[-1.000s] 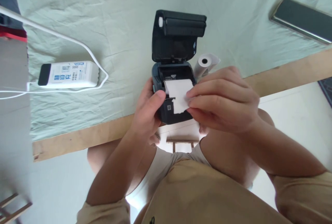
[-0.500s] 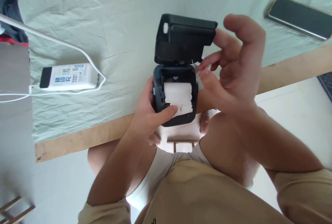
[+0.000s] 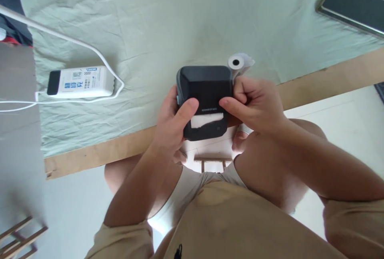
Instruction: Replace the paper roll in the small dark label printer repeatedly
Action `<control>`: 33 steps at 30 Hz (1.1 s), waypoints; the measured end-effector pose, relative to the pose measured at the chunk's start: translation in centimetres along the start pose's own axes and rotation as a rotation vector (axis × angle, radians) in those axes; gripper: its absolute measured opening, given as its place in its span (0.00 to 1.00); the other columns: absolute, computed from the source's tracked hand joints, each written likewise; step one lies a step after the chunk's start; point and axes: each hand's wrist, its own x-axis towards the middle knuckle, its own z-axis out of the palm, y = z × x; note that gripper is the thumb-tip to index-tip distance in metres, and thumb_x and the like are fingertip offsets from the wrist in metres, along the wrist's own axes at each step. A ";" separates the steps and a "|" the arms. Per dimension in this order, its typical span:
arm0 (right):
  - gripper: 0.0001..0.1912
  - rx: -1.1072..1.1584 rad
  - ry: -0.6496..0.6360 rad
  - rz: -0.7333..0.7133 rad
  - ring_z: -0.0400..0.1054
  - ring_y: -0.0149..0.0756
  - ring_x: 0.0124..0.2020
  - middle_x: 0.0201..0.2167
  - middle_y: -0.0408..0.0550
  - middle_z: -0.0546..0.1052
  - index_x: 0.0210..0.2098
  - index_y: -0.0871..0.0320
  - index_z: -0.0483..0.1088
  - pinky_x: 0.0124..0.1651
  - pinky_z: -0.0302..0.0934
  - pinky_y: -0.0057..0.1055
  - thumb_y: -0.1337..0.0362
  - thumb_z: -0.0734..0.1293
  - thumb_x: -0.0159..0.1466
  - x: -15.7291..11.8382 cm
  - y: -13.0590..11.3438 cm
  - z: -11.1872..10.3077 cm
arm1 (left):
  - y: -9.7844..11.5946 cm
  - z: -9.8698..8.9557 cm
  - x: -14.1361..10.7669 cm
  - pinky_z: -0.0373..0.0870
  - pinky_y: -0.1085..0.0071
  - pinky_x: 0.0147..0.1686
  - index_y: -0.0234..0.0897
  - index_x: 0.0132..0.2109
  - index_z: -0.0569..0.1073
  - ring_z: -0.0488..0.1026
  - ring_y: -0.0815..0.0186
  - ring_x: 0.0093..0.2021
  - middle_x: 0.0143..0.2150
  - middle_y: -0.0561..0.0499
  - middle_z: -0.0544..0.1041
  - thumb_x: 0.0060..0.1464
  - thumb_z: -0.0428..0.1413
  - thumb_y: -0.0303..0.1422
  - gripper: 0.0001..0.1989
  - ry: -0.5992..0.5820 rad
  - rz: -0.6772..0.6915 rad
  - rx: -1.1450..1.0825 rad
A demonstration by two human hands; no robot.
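Observation:
A small black label printer (image 3: 207,89) is held level between both hands over the table's front edge, its lid closed. A strip of white paper (image 3: 205,120) with a torn edge sticks out of the slot below the lid. My left hand (image 3: 175,121) wraps the printer's left side, thumb on top. My right hand (image 3: 255,101) grips the right side, thumb pressing the lid and fingers curled at the edge. Just beyond the right fingers, a small white paper roll (image 3: 236,62) with a dark core and loose end is partly hidden behind the printer and hand.
The table bears a pale green cloth (image 3: 144,31) and has a wooden front edge (image 3: 102,145). On the left lie a white power bank (image 3: 85,82) and a white cable (image 3: 69,43). A dark phone (image 3: 354,9) lies at the far right. A wooden stool (image 3: 21,235) stands lower left.
The printer's raised lid has come down shut over the paper inside. My right hand has moved from beside the lid onto the printer's right side. The small paper roll now shows.

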 end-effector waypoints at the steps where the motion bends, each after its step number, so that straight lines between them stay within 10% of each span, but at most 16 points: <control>1: 0.28 -0.006 -0.011 0.030 0.43 0.24 0.20 0.18 0.35 0.51 0.24 0.55 0.48 0.22 0.45 0.28 0.60 0.72 0.66 0.2 0.1 0.0 | 0.0 0.1 0.0 0.78 0.72 0.29 0.39 0.49 0.78 0.83 0.61 0.36 0.36 0.50 0.81 0.59 0.67 0.47 0.19 0.026 -0.018 0.020; 11: 0.28 0.079 -0.093 0.062 0.48 0.25 0.22 0.18 0.37 0.54 0.24 0.54 0.51 0.23 0.45 0.28 0.49 0.65 0.72 0.2 0.5 -0.4 | -0.1 0.8 0.9 0.85 0.58 0.49 0.39 0.39 0.79 0.82 0.48 0.57 0.40 0.46 0.85 0.65 0.58 0.52 0.20 0.104 -0.056 -0.093; 23: 0.26 0.038 -0.129 0.025 0.57 0.26 0.22 0.23 0.34 0.64 0.32 0.51 0.51 0.25 0.52 0.29 0.57 0.76 0.62 -0.4 0.2 -1.8 | -0.4 0.7 1.0 0.83 0.70 0.39 0.39 0.32 0.78 0.83 0.62 0.37 0.28 0.52 0.78 0.71 0.51 0.33 0.19 0.157 0.059 -0.094; 33: 0.17 0.024 0.434 -0.249 0.78 0.32 0.28 0.24 0.36 0.60 0.32 0.51 0.57 0.22 0.52 0.32 0.61 0.70 0.70 0.9 -2.0 -0.4 | -1.0 0.5 1.4 0.80 0.74 0.33 0.35 0.34 0.82 0.80 0.69 0.30 0.30 0.52 0.82 0.69 0.55 0.35 0.16 0.123 0.066 -0.170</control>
